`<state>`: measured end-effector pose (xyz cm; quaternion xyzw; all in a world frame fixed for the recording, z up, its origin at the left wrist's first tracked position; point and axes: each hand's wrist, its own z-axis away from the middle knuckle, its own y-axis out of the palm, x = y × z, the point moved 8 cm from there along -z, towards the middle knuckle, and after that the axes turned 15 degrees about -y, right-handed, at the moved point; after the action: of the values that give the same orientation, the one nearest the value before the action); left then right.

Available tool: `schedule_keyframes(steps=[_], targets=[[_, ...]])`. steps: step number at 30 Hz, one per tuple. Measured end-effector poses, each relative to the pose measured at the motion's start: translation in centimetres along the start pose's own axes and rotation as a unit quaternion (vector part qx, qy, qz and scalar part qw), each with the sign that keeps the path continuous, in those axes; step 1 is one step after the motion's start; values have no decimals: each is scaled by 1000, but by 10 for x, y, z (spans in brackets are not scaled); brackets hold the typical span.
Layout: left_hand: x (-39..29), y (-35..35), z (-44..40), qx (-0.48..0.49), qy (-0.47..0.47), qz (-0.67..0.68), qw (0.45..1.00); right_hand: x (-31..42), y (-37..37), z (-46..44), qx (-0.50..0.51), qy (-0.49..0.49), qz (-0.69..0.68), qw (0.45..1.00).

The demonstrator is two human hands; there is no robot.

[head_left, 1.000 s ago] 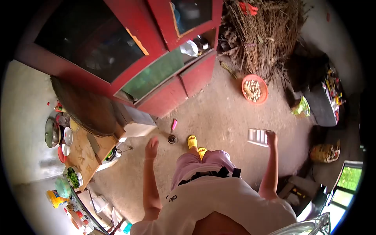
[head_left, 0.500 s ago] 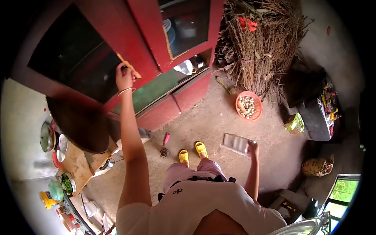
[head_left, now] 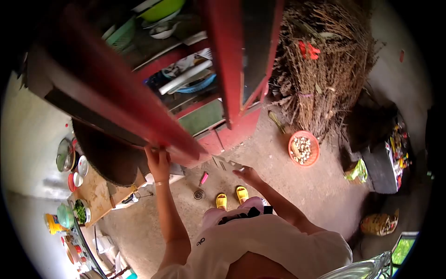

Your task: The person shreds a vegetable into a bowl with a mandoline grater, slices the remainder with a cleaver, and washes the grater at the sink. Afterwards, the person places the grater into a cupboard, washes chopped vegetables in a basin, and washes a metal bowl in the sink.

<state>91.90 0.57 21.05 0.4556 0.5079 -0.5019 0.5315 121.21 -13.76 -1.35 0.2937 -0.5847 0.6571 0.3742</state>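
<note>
My left hand [head_left: 159, 163] grips the lower edge of the red cabinet door [head_left: 153, 114], which is swung out from the cabinet. A second red door [head_left: 231, 60] also stands ajar. Between them, shelves show a green bowl [head_left: 162, 9], a green basket [head_left: 121, 35], a blue basket [head_left: 197, 84] and a pale roll [head_left: 186, 77]. My right hand [head_left: 248, 176] is closed on one end of a flat, pale slotted board [head_left: 225, 162], perhaps a grater. The board is nearly edge-on and blurred, below the open doors.
An orange basket [head_left: 317, 153] of pale bulbs stands on the floor by a bundle of dry stalks [head_left: 320, 79]. A pink object [head_left: 204, 177] lies near the yellow slippers [head_left: 221, 201]. A wooden table [head_left: 100, 197] with dishes is at left.
The left door has swung open toward me, my left hand moving down with it. The second door has opened too. My right hand has brought the slotted board leftward and turned it edge-on.
</note>
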Motion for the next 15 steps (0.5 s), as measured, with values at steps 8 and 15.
schedule_keyframes(steps=[8, 15], targets=[[33, -129, 82, -112, 189, -453, 864, 185, -16, -57, -120, -393, 2, 912], [26, -176, 123, -233, 344, -558, 719, 290, 54, -196, -136, -438, 4, 889]])
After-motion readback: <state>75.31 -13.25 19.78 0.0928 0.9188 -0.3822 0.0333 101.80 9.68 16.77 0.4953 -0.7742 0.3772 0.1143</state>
